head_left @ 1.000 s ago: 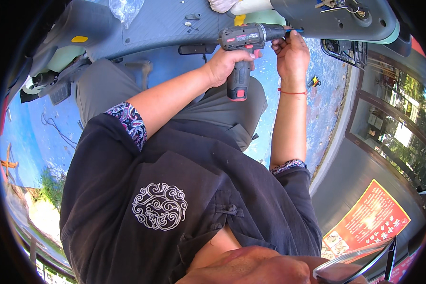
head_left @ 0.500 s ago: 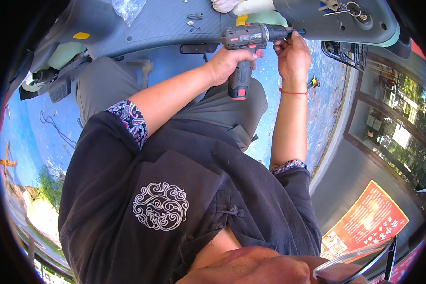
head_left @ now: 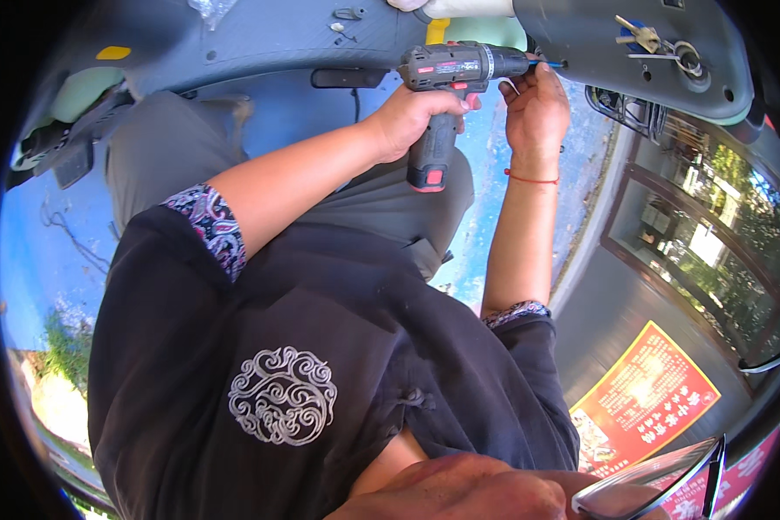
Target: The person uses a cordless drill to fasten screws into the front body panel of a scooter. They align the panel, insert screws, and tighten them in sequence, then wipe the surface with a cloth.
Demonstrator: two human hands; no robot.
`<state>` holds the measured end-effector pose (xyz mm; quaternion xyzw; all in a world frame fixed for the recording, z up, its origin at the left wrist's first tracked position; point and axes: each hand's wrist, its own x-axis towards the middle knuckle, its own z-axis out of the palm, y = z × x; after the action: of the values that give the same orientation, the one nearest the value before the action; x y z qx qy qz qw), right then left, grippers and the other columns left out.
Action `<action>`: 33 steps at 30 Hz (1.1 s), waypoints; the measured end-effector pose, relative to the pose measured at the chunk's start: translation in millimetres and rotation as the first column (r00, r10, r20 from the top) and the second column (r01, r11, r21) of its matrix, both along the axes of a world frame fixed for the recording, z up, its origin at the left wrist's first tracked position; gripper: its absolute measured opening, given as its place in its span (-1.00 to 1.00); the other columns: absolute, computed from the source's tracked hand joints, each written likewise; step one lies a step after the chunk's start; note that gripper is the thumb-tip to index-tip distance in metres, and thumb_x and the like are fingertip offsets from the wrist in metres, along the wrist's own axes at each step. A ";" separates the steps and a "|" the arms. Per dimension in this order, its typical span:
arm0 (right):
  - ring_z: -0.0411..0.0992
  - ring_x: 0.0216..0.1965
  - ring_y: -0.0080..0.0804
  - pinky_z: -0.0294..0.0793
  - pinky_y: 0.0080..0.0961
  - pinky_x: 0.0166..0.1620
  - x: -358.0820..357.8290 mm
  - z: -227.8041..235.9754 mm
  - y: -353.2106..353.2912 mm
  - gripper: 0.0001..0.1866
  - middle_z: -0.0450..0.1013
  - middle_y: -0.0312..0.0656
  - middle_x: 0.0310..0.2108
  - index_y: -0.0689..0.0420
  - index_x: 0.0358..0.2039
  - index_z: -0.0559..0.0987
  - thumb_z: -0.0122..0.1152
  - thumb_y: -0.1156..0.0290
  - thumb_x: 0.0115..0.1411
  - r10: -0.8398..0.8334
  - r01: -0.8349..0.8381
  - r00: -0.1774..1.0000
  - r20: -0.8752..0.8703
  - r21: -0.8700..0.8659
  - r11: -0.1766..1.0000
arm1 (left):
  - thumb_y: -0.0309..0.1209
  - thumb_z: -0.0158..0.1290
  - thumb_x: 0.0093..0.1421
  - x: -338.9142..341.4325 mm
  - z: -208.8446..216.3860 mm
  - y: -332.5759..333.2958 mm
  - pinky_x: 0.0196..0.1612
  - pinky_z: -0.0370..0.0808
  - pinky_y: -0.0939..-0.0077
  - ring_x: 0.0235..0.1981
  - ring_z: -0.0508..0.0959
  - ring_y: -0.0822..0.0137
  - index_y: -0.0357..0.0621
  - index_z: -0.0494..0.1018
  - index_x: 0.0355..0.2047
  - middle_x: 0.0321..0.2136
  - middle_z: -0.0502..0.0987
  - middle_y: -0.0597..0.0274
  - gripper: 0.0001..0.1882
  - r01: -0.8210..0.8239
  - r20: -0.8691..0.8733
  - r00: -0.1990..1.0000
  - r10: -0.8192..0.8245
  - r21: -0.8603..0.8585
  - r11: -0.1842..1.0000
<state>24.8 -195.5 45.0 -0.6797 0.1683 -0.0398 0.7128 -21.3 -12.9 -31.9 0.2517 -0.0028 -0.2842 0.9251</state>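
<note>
My left hand (head_left: 414,121) is closed round the grip of a grey and red cordless drill (head_left: 446,68), which lies level with its battery end pointing down. From its chuck a long blue-tinted bit (head_left: 542,63) runs to the right, its tip at a hole in the grey plastic panel (head_left: 594,52). Beside the chuck, my right hand (head_left: 537,113) has its thumb and fingers pinched round the bit. Its other fingers curl below. Whether a screw sits at the tip is too small to tell.
A bunch of keys (head_left: 641,36) hangs by the key switch (head_left: 692,65) on the panel. Small loose parts (head_left: 347,16) lie on the grey ledge beside a clear plastic bag (head_left: 212,10). Below the panel is a black wire basket (head_left: 624,113); farther right stands a glazed door (head_left: 702,234).
My view has shifted slightly, so the panel and keys appear lower and more to the right. Both hands keep their hold, and the bit tip stays at the panel.
</note>
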 end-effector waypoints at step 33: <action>0.47 0.08 -0.23 0.46 -0.04 0.15 -5.0 12.4 8.0 -0.67 0.49 -0.03 0.08 0.36 0.10 0.49 -0.02 0.38 0.52 -0.063 0.074 0.994 0.094 -0.119 0.990 | -0.37 0.13 0.14 7.4 -4.4 -3.0 -0.11 0.52 0.42 -0.24 0.56 0.38 -0.19 0.55 -0.11 -0.27 0.57 0.25 -0.70 0.061 0.068 0.996 -0.058 -0.035 0.998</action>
<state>19.8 -187.4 57.4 -0.7136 0.1563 -0.1049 0.6748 -13.9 -15.9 -36.3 0.2436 -0.0466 -0.3029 0.9202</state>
